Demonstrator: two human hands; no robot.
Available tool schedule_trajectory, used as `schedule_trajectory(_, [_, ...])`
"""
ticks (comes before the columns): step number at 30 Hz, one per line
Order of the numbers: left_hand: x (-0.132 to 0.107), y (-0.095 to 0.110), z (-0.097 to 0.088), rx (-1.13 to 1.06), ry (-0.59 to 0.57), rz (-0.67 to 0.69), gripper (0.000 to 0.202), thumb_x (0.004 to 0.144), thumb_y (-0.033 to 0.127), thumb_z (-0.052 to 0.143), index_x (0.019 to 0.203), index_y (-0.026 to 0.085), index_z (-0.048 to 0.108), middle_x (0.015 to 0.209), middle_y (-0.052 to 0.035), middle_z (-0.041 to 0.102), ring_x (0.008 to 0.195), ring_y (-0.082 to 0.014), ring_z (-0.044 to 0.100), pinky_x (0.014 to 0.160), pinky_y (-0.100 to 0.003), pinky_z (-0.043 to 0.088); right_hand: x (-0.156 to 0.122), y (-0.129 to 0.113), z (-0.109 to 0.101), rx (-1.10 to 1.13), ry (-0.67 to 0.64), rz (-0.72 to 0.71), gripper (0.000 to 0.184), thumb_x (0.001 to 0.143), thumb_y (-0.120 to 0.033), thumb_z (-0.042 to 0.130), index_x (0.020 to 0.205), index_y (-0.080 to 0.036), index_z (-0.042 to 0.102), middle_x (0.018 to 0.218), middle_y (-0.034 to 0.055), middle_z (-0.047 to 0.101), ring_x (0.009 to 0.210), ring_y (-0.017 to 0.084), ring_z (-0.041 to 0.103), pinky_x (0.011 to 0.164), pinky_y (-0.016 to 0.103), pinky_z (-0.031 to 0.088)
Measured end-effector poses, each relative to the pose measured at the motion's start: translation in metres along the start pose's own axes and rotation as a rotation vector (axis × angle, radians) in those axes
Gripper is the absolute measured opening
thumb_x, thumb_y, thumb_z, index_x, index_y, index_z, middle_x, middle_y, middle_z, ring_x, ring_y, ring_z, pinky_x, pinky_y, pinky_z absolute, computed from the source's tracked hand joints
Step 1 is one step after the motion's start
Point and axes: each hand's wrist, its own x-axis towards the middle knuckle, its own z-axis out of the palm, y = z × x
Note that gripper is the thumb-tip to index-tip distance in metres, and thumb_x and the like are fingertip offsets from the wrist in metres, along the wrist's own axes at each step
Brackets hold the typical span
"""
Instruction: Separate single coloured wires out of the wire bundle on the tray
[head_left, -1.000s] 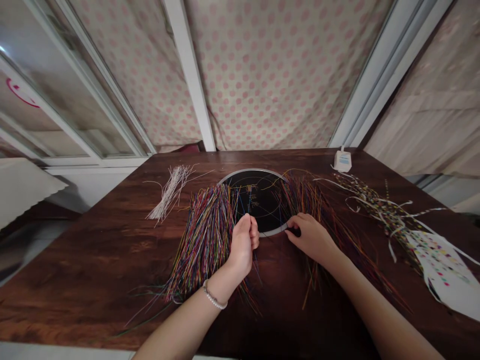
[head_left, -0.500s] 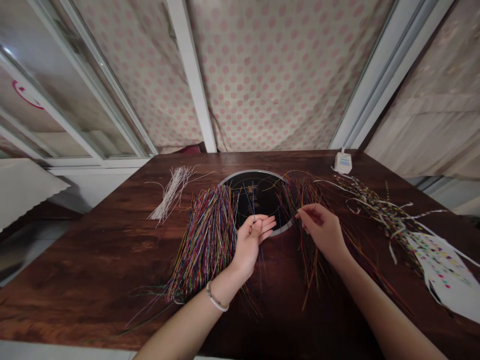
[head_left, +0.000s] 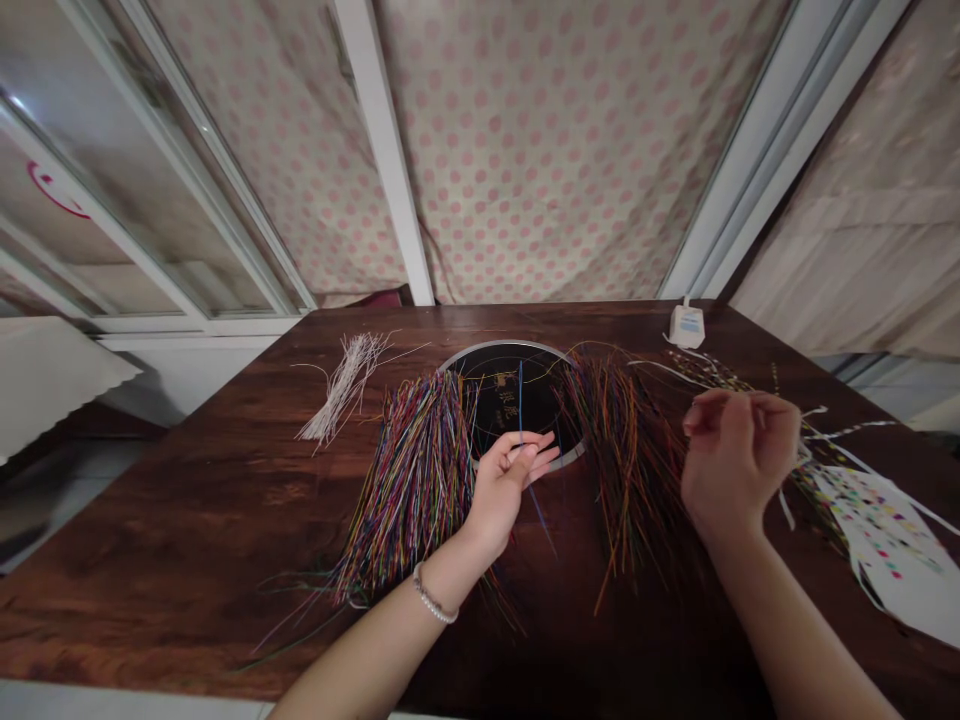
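Observation:
My left hand [head_left: 511, 475] pinches a thin blue strand [head_left: 520, 395] between thumb and forefinger, its other fingers spread. The strand runs above and below the grip, over a round black plate [head_left: 544, 415] with a silver rim and gold print. To the left of this hand lies a thick bundle of multicoloured strands [head_left: 420, 470]. My right hand [head_left: 739, 455] is raised at the right with its fingers curled together; anything between them is too small to make out. Nearest to it are a looser bundle of orange and dark strands [head_left: 622, 450] and some dotted strands.
White strands [head_left: 346, 385] lie in a bunch at the left on the dark wooden table [head_left: 247, 500]. A white box-shaped device [head_left: 686, 326] stands at the back right. A white bag with coloured dots [head_left: 885, 530] lies at the right edge. Curtains and window frames rise behind.
My right hand has moved right and up, away from the orange and dark bundle. My left hand has barely shifted; the blue strand in it now slants differently and shows more clearly.

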Motion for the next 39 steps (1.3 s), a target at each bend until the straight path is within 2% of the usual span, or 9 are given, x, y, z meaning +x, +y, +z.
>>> schedule_trajectory(2, [-0.001, 0.0, 0.0, 0.01, -0.003, -0.002, 0.023, 0.077, 0.031, 0.062, 0.092, 0.013, 0.058, 0.109, -0.0142, 0.062, 0.099, -0.0243, 0.06, 0.092, -0.039, 0.04, 0.002, -0.002, -0.002, -0.005, -0.177, 0.151, 0.01, 0.08, -0.031, 0.053, 0.08, -0.022, 0.048, 0.069, -0.0009, 0.054, 0.051, 0.008, 0.047, 0.044, 0.021, 0.037])
schedule_trajectory(6, [-0.002, 0.0, 0.002, 0.04, -0.02, -0.012, 0.027, 0.076, 0.032, 0.063, 0.095, 0.012, 0.06, 0.105, -0.0138, 0.064, 0.101, -0.0237, 0.059, 0.091, -0.036, 0.041, -0.024, 0.0, 0.007, -0.126, -0.848, 0.569, 0.017, 0.076, -0.034, 0.057, 0.076, -0.018, 0.052, 0.064, -0.0001, 0.058, 0.046, 0.008, 0.05, 0.041, 0.021, 0.038])
schedule_trajectory(9, [-0.003, 0.001, 0.003, 0.084, -0.068, -0.021, 0.031, 0.077, 0.035, 0.06, 0.099, 0.012, 0.06, 0.101, -0.0132, 0.065, 0.085, -0.019, 0.063, 0.076, -0.029, 0.047, -0.052, 0.006, 0.02, -0.17, -1.112, 0.662, 0.016, 0.075, -0.033, 0.055, 0.074, -0.017, 0.051, 0.059, -0.002, 0.058, 0.042, 0.008, 0.051, 0.041, 0.022, 0.042])
schedule_trajectory(13, [-0.003, 0.002, 0.003, 0.125, -0.123, -0.04, 0.036, 0.08, 0.04, 0.054, 0.103, 0.013, 0.059, 0.089, -0.0102, 0.067, 0.047, -0.0084, 0.052, 0.049, -0.023, 0.041, -0.069, 0.01, 0.026, -0.151, -1.158, 0.67, 0.016, 0.076, -0.031, 0.054, 0.071, -0.016, 0.05, 0.057, -0.0031, 0.057, 0.043, 0.008, 0.054, 0.045, 0.023, 0.046])
schedule_trajectory(16, [-0.004, 0.003, 0.003, 0.14, -0.13, -0.033, 0.035, 0.08, 0.043, 0.053, 0.099, 0.013, 0.058, 0.077, -0.0071, 0.066, 0.044, -0.0082, 0.049, 0.046, -0.022, 0.037, -0.068, 0.009, 0.026, -0.134, -1.17, 0.682, 0.019, 0.075, -0.034, 0.056, 0.071, -0.016, 0.051, 0.055, -0.0028, 0.057, 0.044, 0.009, 0.056, 0.047, 0.024, 0.048])
schedule_trajectory(20, [-0.005, 0.006, 0.004, 0.137, -0.134, -0.025, 0.032, 0.079, 0.043, 0.054, 0.092, 0.014, 0.057, 0.077, -0.0063, 0.065, 0.044, -0.0079, 0.048, 0.046, -0.022, 0.036, -0.066, 0.005, 0.026, -0.104, -1.151, 0.712, 0.025, 0.073, -0.04, 0.058, 0.072, -0.015, 0.054, 0.057, -0.0015, 0.059, 0.045, 0.009, 0.056, 0.046, 0.023, 0.048])
schedule_trajectory(25, [-0.004, 0.005, 0.004, 0.118, -0.145, -0.033, 0.03, 0.077, 0.043, 0.056, 0.088, 0.015, 0.053, 0.053, 0.0018, 0.056, 0.042, -0.0085, 0.046, 0.044, -0.021, 0.035, -0.064, -0.001, 0.029, -0.085, -1.117, 0.772, 0.028, 0.073, -0.042, 0.058, 0.072, -0.014, 0.058, 0.058, -0.001, 0.059, 0.045, 0.008, 0.055, 0.045, 0.022, 0.047])
schedule_trajectory(33, [-0.005, 0.003, 0.006, 0.061, -0.18, -0.039, 0.028, 0.079, 0.043, 0.053, 0.085, 0.02, 0.038, 0.085, -0.0036, 0.066, 0.037, -0.0089, 0.052, 0.034, -0.02, 0.037, -0.065, 0.004, 0.026, -0.099, -1.24, 0.764, 0.026, 0.075, -0.038, 0.057, 0.068, -0.013, 0.061, 0.052, -0.0007, 0.059, 0.046, 0.009, 0.056, 0.049, 0.023, 0.047])
schedule_trajectory(39, [-0.009, 0.011, 0.006, 0.06, -0.184, -0.062, 0.033, 0.082, 0.047, 0.047, 0.094, 0.017, 0.049, 0.106, -0.0129, 0.062, 0.042, -0.0093, 0.057, 0.036, -0.02, 0.042, -0.068, 0.002, 0.025, -0.106, -1.295, 0.816, 0.017, 0.074, -0.03, 0.058, 0.071, -0.014, 0.059, 0.053, -0.0016, 0.059, 0.049, 0.01, 0.057, 0.051, 0.023, 0.046])
